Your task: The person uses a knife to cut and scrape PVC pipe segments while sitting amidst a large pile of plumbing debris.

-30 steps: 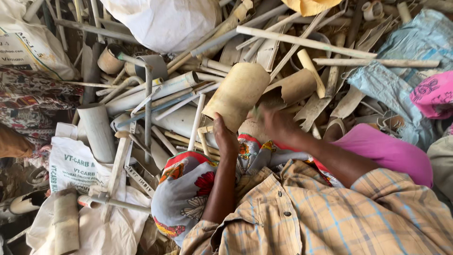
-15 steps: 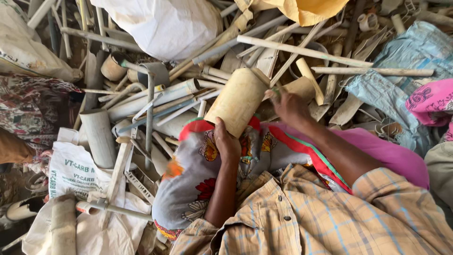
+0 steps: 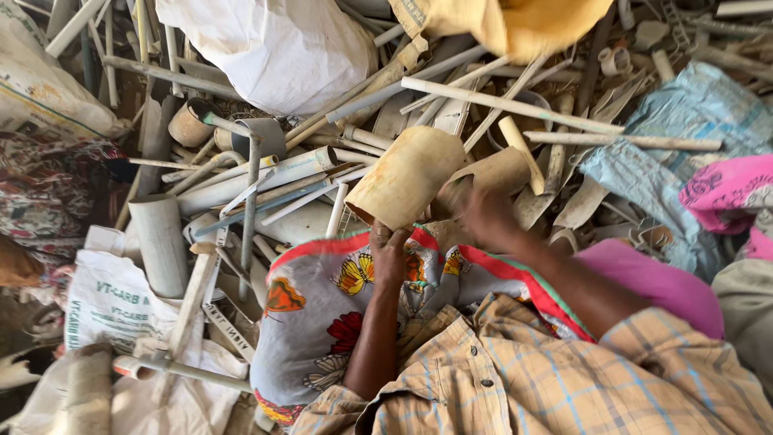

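Observation:
My left hand (image 3: 390,246) grips the lower open end of a short, wide tan pipe piece (image 3: 407,176), holding it tilted up over my lap. My right hand (image 3: 481,211) is just to its right, blurred, fingers curled near a curved tan pipe fragment (image 3: 503,167); whether it holds anything is unclear. A grey cloth with butterflies, flowers and a red border (image 3: 322,310) covers my lap under both hands. I wear a checked orange shirt (image 3: 499,379).
A heap of dirty white and grey pipes (image 3: 266,177) and thin tubes (image 3: 507,105) fills the ground ahead. A white sack (image 3: 274,48) lies at the top, a yellow sack (image 3: 515,24) beside it, a printed white bag (image 3: 109,302) left, blue sacking (image 3: 684,137) and pink cloth (image 3: 729,193) right.
My left hand has lifted the tan pipe piece up and toward me. My right hand moved down from the pile to beside it. The view has shifted closer.

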